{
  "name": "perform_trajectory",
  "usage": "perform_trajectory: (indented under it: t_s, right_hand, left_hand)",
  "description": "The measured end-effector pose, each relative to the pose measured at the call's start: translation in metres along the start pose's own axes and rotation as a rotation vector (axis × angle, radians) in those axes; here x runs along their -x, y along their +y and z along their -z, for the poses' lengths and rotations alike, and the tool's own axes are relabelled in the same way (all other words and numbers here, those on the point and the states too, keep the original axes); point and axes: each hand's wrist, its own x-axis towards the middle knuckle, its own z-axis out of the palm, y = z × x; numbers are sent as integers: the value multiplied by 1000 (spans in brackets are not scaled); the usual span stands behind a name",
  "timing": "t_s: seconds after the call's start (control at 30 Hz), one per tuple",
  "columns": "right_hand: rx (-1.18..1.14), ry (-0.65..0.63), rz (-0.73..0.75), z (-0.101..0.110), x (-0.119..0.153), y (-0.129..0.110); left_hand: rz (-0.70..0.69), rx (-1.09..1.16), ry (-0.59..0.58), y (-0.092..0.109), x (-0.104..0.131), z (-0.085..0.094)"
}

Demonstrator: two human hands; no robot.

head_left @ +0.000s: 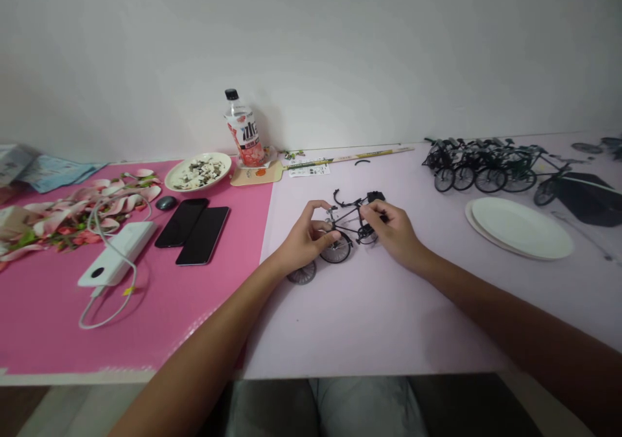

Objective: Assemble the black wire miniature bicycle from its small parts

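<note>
A small black model bicycle point(346, 217) is held between both hands above the pale pink table, its spoked front wheel toward the left. My left hand point(311, 235) pinches it near the front wheel and handlebar. The fingers of my right hand point(392, 226) are closed on the frame near the seat and rear wheel. A loose spoked wheel point(303, 274) lies under my left wrist, partly covered. Just behind the bicycle is a curved black part point(339, 199). Another thin curved black piece point(362, 162) lies farther back.
Several model bicycles point(490, 168) stand at the back right, behind stacked white plates point(522, 226). On the left are two phones point(203, 236), a white power bank point(116, 254), artificial flowers point(63, 220), a bowl of small parts point(199, 173) and a bottle point(247, 136).
</note>
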Motion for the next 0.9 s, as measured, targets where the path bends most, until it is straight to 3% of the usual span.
perform_trajectory:
  t_s: [0.9]
  right_hand:
    - [-8,2,13,-3,2,0]
  left_hand:
    - [-34,21,94,-4,0,-3]
